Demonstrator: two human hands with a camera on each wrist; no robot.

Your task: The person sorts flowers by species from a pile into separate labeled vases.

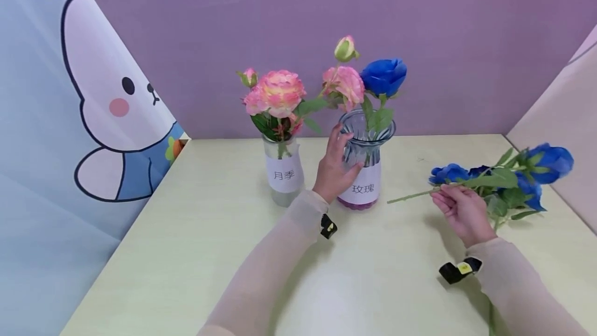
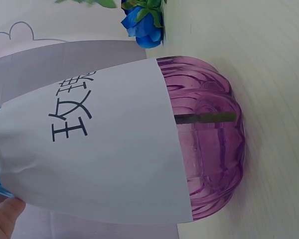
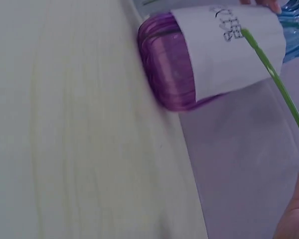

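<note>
My left hand (image 1: 335, 172) grips a ribbed glass vase (image 1: 358, 204) just below its flared rim. It is bluish at the top and purple at the base, with a white label (image 2: 104, 149) around it. Inside stands a blue rose (image 1: 384, 77), its stem end (image 2: 217, 117) showing through the base. Over at the right, my right hand (image 1: 462, 211) pinches the green stem (image 3: 274, 74) of another blue rose (image 1: 550, 164). That stem points left toward the vase, apart from it in the head view. More blue roses (image 1: 449, 173) lie behind and beside this hand.
Left of the gripped vase stands a narrower labelled vase (image 1: 285, 198) with pink flowers (image 1: 280, 92). A pink bloom (image 1: 345, 84) and bud (image 1: 345, 49) lean close to the blue rose. A purple backdrop (image 1: 298, 9) rises behind the pale table (image 1: 186, 253); printed cloth hangs at left.
</note>
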